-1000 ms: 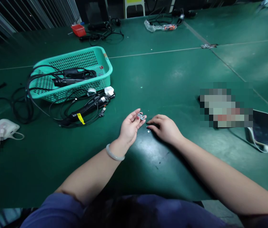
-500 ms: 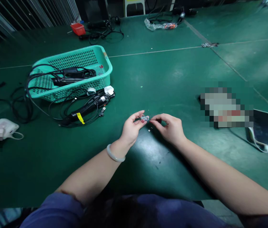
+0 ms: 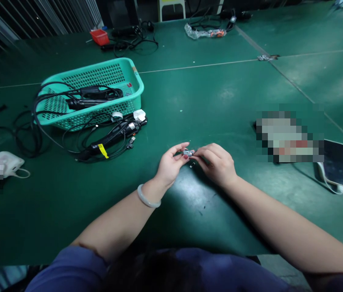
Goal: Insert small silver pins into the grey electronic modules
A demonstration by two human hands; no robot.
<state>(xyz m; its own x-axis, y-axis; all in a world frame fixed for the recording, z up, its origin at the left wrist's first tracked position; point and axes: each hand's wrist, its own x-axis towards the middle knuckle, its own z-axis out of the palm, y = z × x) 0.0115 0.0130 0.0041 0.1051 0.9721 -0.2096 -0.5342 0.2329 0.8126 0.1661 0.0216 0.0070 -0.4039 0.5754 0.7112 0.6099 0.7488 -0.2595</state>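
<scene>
basket [image 3: 139,90] behind corded device [image 3: 110,140] | phone [image 3: 340,164] right | left hand [image 3: 167,164] gripping metallic part [image 3: 187,153] | right hand [image 3: 218,163]: can't tell

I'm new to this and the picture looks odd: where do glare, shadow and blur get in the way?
Head view: glare whitens the green table near the left hand; same view: a dark shadow edges the right forearm; same view: the silvery part is too small and soft to make out; same view: blocky mosaic hides something beside the phone.
</scene>
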